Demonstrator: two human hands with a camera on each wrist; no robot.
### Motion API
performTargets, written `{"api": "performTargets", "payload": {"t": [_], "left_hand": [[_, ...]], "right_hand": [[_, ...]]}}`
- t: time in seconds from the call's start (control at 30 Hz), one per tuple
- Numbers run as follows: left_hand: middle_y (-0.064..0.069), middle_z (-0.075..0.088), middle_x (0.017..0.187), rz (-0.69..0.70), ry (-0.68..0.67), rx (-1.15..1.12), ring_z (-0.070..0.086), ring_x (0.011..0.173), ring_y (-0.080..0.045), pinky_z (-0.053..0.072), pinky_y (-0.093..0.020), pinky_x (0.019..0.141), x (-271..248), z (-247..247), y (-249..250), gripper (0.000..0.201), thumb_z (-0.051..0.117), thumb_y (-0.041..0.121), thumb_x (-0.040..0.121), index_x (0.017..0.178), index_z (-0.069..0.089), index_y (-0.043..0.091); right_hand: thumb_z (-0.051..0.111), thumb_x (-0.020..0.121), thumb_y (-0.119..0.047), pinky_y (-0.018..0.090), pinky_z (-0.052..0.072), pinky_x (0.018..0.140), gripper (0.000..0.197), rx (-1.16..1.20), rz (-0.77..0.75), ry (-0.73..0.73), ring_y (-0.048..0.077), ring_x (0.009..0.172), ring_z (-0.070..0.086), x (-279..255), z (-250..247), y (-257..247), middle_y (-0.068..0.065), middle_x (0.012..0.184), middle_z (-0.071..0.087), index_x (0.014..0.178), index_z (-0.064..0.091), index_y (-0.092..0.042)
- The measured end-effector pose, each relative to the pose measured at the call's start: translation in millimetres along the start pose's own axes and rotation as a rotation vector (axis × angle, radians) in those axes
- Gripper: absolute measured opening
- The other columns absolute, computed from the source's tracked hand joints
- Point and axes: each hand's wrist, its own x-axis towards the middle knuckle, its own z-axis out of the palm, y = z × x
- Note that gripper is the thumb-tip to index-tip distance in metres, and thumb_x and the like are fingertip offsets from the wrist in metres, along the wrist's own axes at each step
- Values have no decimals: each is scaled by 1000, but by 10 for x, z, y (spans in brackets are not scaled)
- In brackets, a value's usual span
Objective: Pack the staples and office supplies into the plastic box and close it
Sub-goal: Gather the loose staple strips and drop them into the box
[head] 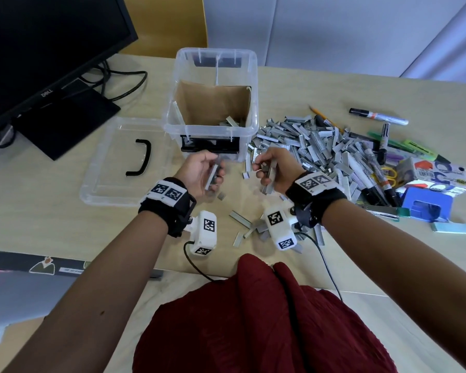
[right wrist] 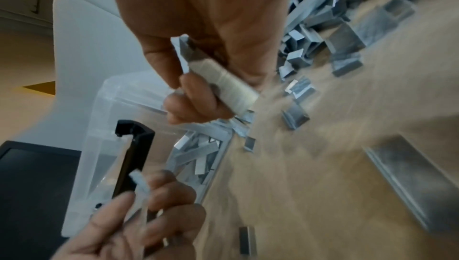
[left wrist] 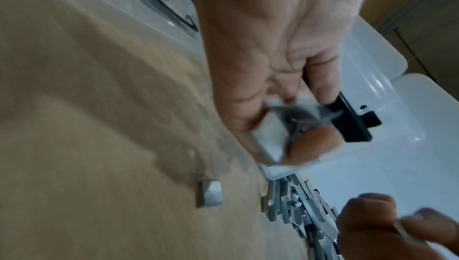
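Both hands hover just before the box: our left hand pinches one staple strip, our right hand grips another. Most staples lie heaped right of the box. Advice: lift over the rim, release low, avoid scattering.

Staple strips in both hands

Office setting indicated. Black Dell monitor with cables seen at upper left of frame on pale wood-look desk. Markers, staple strips, probably hole punch piled at right. Plain white wall panels behind.
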Motion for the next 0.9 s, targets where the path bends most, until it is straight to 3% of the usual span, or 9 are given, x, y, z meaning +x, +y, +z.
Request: {"api": "performTargets", "payload": {"t": [0.07, 0.1, 0.13, 0.17, 0.2, 0.27, 0.4, 0.67, 0.9], "left_hand": [[-6, 43, 48, 18, 78, 304, 33, 35, -6, 22, -13, 35, -40, 11, 40, 31, 40, 34, 95, 74, 50, 13], [15, 9, 53, 28, 114, 484, 34, 36, -6, 24, -14, 37, -68, 14, 48, 32, 47, 37, 94, 87, 59, 9], [-46, 30, 101, 42, 144, 648, 44, 42, -9, 33, -17, 44, -85, 17, 46, 42, 54, 39, 92, 110, 60, 2], [-28, 61, 75, 52, 174, 787, 60, 60, -16, 44, -24, 58, -77, -2, 33, 58, 59, 41, 88, 129, 50, 0], [-22, 65, 110, 75, 216, 918, 65, 91, -23, 48, -29, 78, -64, -25, 18, 65, 62, 41, 86, 135, 45, 2], [-8, 52, 135, 119, 295, 1175, 52, 120, -22, 40, -28, 95, -38, -71, -9, 53, 64, 39, 85, 126, 53, 7], [-8, 59, 105, 102, 310, 1510, 56, 93, -24, 46, -31, 80, -20, -53, -94, 32, 59, 43, 81, 96, 55, 14], [-14, 52, 119, 116, 210, 1845, 52, 106, -31, 40, -34, 83, -7, 60, -222, 38, 40, 40, 96, 114, 49, 7], [-13, 59, 96, 139, 84, 1451, 57, 83, -25, 39, -25, 70, -233, 258, 76, 35, 46, 33, 94, 107, 58, 3]], "right_hand": [[42, 88, -15, 16, 27, 36, 29, -238, -5, 67, 11, 39, 38, 48, 45, 6, 4, 55, 45, 59, 44, -12], [47, 90, -18, 17, 29, 37, 32, -428, -17, 108, 12, 40, 36, 82, 82, 22, 3, 55, 44, 59, 44, -13], [51, 91, -20, 19, 32, 39, 33, -645, -41, 145, 12, 42, 37, 114, 116, 36, 3, 55, 43, 60, 46, -12], [53, 91, -23, 20, 38, 43, 32, -864, -77, 174, 13, 46, 41, 153, 149, 62, 3, 56, 45, 62, 49, -9], [54, 92, -26, 22, 44, 51, 30, -1058, -114, 189, 15, 53, 47, 187, 180, 80, 4, 60, 49, 69, 55, -6], [53, 92, -29, 28, 47, 67, 30, -1322, -163, 209, 20, 71, 55, 233, 244, 103, 9, 78, 59, 88, 61, -1], [54, 92, -25, 30, 43, 70, 27, -1514, -191, 263, 28, 95, 60, 230, 340, 79, 14, 105, 61, 104, 56, -1], [44, 95, -16, 32, 40, 71, 23, -1656, -205, 289, 30, 102, 58, 187, 385, 107, 15, 114, 57, 112, 51, -2], [54, 91, -19, 29, 51, 66, 18, -1391, -105, 197, 23, 74, 60, 283, 225, 81, 12, 83, 60, 90, 56, -1]]}}
